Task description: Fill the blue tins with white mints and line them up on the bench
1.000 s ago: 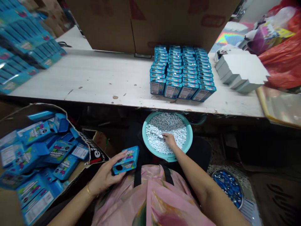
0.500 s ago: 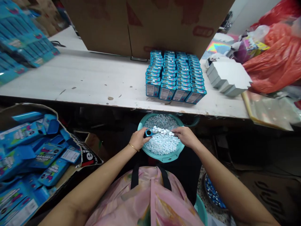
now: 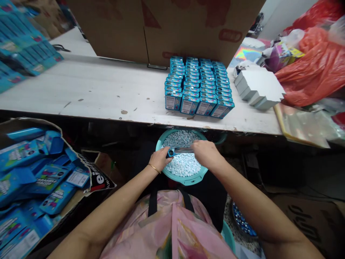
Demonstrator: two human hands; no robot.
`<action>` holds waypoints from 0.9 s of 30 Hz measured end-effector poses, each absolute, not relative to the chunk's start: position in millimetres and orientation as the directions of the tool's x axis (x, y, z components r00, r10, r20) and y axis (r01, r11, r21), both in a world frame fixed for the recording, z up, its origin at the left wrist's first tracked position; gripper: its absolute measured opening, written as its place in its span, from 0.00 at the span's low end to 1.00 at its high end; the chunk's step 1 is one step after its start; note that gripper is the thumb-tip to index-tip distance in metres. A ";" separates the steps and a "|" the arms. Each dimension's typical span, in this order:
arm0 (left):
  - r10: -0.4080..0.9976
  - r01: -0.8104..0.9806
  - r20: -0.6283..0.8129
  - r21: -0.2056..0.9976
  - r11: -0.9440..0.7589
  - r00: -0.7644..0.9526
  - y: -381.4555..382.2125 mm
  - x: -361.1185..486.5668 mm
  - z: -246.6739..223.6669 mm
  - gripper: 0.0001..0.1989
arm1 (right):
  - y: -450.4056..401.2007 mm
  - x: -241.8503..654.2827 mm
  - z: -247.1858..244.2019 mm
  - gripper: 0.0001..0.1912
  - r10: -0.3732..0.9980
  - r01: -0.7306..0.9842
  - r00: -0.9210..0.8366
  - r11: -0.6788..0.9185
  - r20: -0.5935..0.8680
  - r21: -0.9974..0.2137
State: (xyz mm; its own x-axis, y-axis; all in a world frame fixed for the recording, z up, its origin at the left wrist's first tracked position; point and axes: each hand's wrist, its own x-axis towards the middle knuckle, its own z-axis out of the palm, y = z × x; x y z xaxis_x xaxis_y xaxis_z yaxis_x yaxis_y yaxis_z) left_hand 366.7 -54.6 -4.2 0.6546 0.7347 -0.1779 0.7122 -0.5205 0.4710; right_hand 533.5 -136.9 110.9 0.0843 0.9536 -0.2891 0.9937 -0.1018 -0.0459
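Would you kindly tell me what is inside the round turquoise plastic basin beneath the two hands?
The round turquoise plastic basin holds many small white pellets. The left hand, small blue box, narrow shiny implement and right hand hide some; anything under the top layer is covered.

Chipped white table [image 3: 107, 90] carries rows of blue boxes [image 3: 199, 86], stacked white card [image 3: 260, 83], a large carton [image 3: 175, 30]

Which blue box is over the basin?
The blue box in the left hand, above the basin. What sets it apart: it's hand-held; the other boxes stand on the table or lie in the carton.
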 end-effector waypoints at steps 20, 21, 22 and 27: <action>0.896 0.590 -0.045 0.767 -0.252 0.441 -38.5 288.1 7.3 0.20 | -113.6 525.5 -106.5 0.16 0.860 0.567 0.380 -0.507 -0.339 -0.650; 0.892 0.564 -0.049 0.790 -0.241 0.450 -38.0 288.9 6.1 0.20 | -116.4 532.1 -101.8 0.17 0.864 0.542 0.376 -0.497 -0.334 -0.678; 0.887 0.544 -0.050 0.805 -0.236 0.459 -37.8 290.5 4.6 0.20 | -120.0 539.3 -94.9 0.17 0.868 0.522 0.372 -0.489 -0.330 -0.699; 0.854 0.508 -0.033 0.816 -0.277 0.519 -39.1 310.5 -2.3 0.20 | -139.3 574.8 -30.8 0.17 0.922 0.472 0.312 -0.361 -0.231 -0.804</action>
